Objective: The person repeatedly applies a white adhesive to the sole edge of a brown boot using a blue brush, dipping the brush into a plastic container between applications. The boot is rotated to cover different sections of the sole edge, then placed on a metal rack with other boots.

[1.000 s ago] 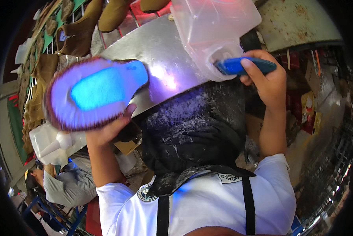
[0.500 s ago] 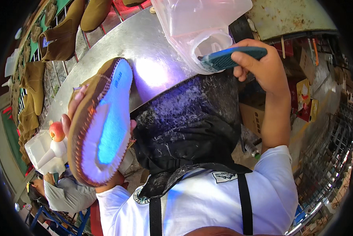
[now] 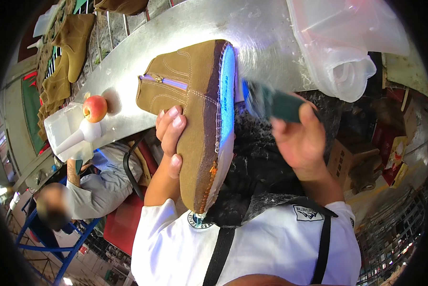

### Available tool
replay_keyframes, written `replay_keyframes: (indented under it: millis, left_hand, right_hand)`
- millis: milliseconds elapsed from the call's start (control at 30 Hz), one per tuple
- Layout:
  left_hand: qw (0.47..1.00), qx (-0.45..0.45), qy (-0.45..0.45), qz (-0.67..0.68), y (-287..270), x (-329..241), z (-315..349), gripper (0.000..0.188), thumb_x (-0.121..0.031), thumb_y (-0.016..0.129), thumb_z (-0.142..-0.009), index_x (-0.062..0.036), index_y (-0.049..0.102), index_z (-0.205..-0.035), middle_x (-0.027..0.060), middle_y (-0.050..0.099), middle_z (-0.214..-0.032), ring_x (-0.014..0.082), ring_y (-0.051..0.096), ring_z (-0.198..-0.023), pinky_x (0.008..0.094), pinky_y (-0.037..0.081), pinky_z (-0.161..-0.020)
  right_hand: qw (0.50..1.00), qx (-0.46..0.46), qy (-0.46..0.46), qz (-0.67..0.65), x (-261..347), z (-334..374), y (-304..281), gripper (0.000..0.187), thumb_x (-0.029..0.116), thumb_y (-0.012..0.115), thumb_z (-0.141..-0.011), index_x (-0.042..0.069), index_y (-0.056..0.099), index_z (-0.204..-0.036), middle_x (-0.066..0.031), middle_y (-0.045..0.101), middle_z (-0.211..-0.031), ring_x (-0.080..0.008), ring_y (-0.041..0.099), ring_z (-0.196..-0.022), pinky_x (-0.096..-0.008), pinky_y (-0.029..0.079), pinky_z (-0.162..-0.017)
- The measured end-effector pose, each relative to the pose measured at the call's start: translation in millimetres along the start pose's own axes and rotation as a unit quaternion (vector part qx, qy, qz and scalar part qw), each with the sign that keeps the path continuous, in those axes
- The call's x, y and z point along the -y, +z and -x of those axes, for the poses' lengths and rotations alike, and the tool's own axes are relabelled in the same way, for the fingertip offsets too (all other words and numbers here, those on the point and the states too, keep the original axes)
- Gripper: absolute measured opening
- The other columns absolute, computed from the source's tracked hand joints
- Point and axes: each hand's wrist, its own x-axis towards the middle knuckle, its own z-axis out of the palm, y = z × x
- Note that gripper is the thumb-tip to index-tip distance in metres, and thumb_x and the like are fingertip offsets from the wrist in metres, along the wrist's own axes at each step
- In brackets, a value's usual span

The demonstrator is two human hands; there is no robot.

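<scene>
My left hand (image 3: 169,136) is closed around a brown suede ankle boot (image 3: 195,124), held on its side so the zip faces up. The boot's bottom points right; a pale blue-lit strip (image 3: 227,90) lies along it at the heel end, edged with stitches. Orange thread shows lower down the seam. In my right hand (image 3: 303,139) is a brush (image 3: 285,106) with a dark green handle. Its motion-blurred bristle end is just right of the heel; whether it touches the sole I cannot tell.
A curved metal table (image 3: 175,33) bears a translucent plastic container (image 3: 338,28) with a round opening at right. At left are an apple (image 3: 94,108), a white nozzle bottle (image 3: 85,132) and a clear tub (image 3: 61,125). More boots (image 3: 75,40) stand on a rack. Another person sits at lower left.
My right hand has brought the brush from the container's opening down and left to the boot's sole. My left hand has turned the boot onto its side and moved it right.
</scene>
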Motion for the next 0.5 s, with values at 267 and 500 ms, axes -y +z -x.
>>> replay_keyframes:
  millis: [267,500]
  left_hand:
    - [0.997,-0.011,0.072,-0.014,5,-2,-9,0.088,-0.029,0.077,-0.084,-0.0164,0.018,-0.149,0.0209,0.049,-0.132,0.04,0.056,-0.116,0.0583,0.037,-0.107]
    - [0.993,0.02,0.085,-0.078,6,0,-20,0.101,-0.079,0.055,-0.082,-0.0242,0.012,-0.156,0.0121,0.034,-0.151,0.0322,0.038,-0.141,0.0512,0.026,-0.118]
  right_hand:
    - [0.963,0.075,-0.097,0.242,-29,-8,15,0.044,0.015,0.055,-0.105,-0.01,0.047,-0.141,-0.0209,0.066,-0.121,-0.0254,0.069,-0.108,-0.0376,0.056,-0.097]
    - [0.869,0.294,-0.105,0.383,26,-3,19,0.038,0.012,0.071,-0.092,-0.009,0.062,-0.122,-0.026,0.071,-0.1,-0.0294,0.073,-0.085,-0.0358,0.059,-0.081]
